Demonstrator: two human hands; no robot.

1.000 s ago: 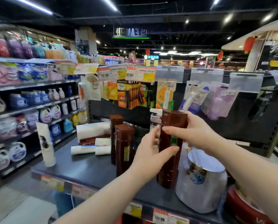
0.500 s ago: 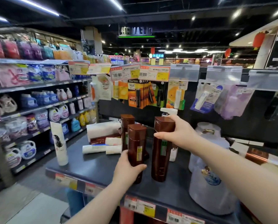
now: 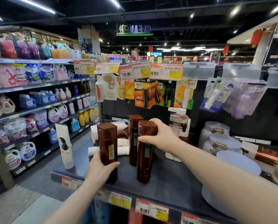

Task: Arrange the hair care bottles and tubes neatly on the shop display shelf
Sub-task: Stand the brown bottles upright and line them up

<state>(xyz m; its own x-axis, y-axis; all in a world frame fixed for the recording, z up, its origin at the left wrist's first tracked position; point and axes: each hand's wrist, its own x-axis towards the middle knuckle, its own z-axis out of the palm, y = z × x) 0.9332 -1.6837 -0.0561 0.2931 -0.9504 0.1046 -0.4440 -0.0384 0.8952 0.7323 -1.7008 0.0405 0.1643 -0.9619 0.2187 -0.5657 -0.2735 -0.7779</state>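
Left hand (image 3: 101, 169) wrapped round the lower body of a tall dark-brown plastic bottle with a faceted cap (image 3: 107, 143), thumb across its front; the bottle is upright near the front edge of the dark grey display shelf (image 3: 167, 181). Right hand (image 3: 161, 137) grips the cap end of a second matching brown bottle (image 3: 145, 159), upright, just right of the first, not touching it. Third brown bottle (image 3: 134, 139) stands behind, between them, untouched. White upright tube (image 3: 65, 147) at the shelf's left corner
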